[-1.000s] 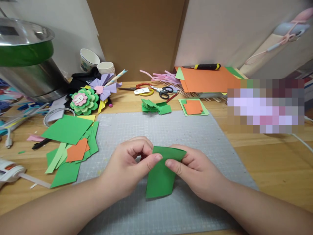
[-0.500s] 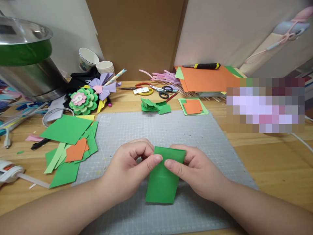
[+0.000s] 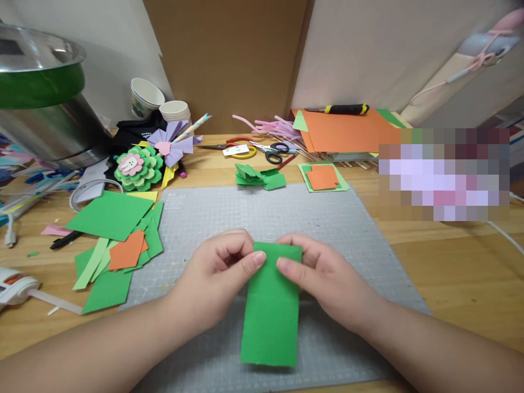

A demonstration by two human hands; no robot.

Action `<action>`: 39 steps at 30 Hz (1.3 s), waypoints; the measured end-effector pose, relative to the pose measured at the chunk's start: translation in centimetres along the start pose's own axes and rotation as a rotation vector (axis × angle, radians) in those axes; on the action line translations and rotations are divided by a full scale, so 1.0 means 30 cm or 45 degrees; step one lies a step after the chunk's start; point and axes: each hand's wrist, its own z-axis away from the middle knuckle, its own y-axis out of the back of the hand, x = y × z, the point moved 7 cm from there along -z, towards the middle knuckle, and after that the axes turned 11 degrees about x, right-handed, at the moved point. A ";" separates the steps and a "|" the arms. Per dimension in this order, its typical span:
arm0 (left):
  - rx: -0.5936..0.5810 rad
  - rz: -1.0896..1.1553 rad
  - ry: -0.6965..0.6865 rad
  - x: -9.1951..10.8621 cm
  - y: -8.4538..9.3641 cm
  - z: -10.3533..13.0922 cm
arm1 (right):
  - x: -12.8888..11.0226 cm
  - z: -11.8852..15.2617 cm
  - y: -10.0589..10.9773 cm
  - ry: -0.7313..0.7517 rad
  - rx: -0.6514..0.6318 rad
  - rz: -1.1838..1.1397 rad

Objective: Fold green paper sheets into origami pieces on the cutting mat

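A rectangle of green paper (image 3: 270, 316) with a faint crease across its middle hangs between my hands, above the grey cutting mat (image 3: 196, 218). My left hand (image 3: 227, 273) pinches its upper left edge, thumb in front and fingers behind. On the upper right edge, my right hand (image 3: 319, 273) grips it the same way; the fingers behind the sheet are partly hidden. Folded green paper pieces (image 3: 260, 177) lie at the mat's far edge. Beside them is a small stack of orange and light green squares (image 3: 322, 177).
Green paper scraps (image 3: 110, 215) lie left, near a glue gun (image 3: 18, 286). Scissors (image 3: 276, 153), a layered paper flower (image 3: 137, 168) and paper cups (image 3: 175, 111) stand or lie at the back. A utility knife (image 3: 347, 109) rests on orange sheets (image 3: 347, 134). A steel pot (image 3: 53, 131) is far left.
The green paper has tilted to show more of its length, its lower edge now nearer to me. Both hands keep their pinch, with only a slight shift.
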 end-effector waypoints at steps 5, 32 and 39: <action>0.065 -0.586 -0.131 -0.044 0.020 -0.052 | -0.068 -0.031 0.108 0.461 0.458 0.428; 0.060 -0.874 -0.343 -0.065 0.018 -0.092 | -0.055 0.004 -0.007 0.525 0.217 2.017; 0.060 -0.863 -0.348 -0.062 0.018 -0.089 | -0.048 0.003 0.007 0.506 0.234 1.931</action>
